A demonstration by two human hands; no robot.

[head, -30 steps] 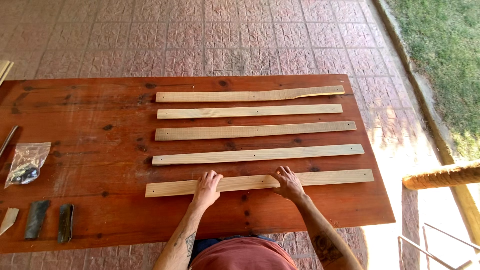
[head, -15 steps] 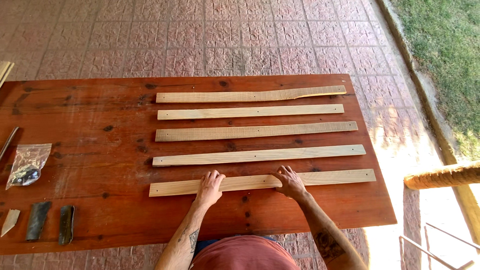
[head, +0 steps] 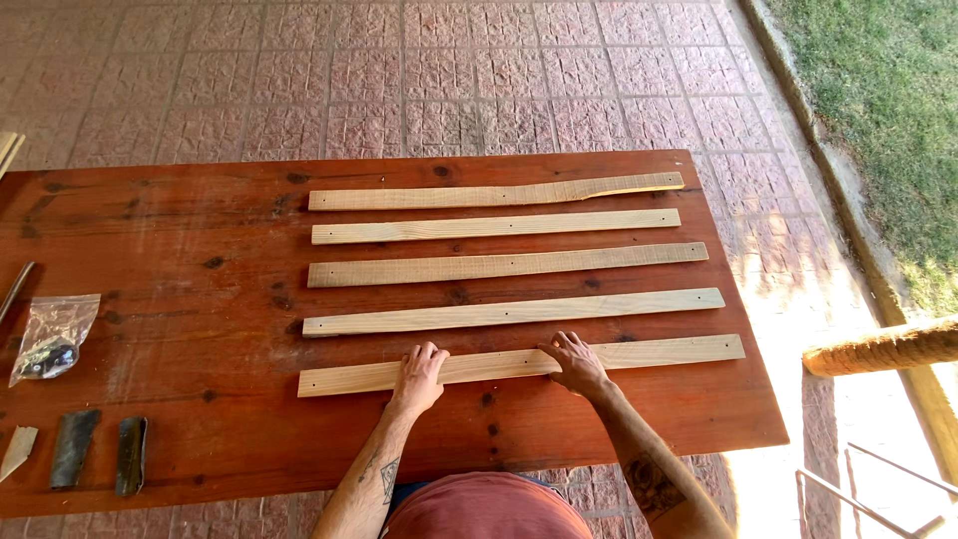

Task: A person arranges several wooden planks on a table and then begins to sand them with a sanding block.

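At six o'clock, the left hand and right hand lie flat, fingers spread, gripping nothing, pressing on the nearest wooden slat on the red table. Four more slats lie parallel toward twelve.

We see the scene in bright, warm daylight arriving from the right. The paved floor beside the table glares almost white near the right edge, and the lacquered tabletop carries a soft sheen. Shadows beneath the wooden slats are thin and faint. Focus is sharp throughout; straight lines bow slightly toward the corners.
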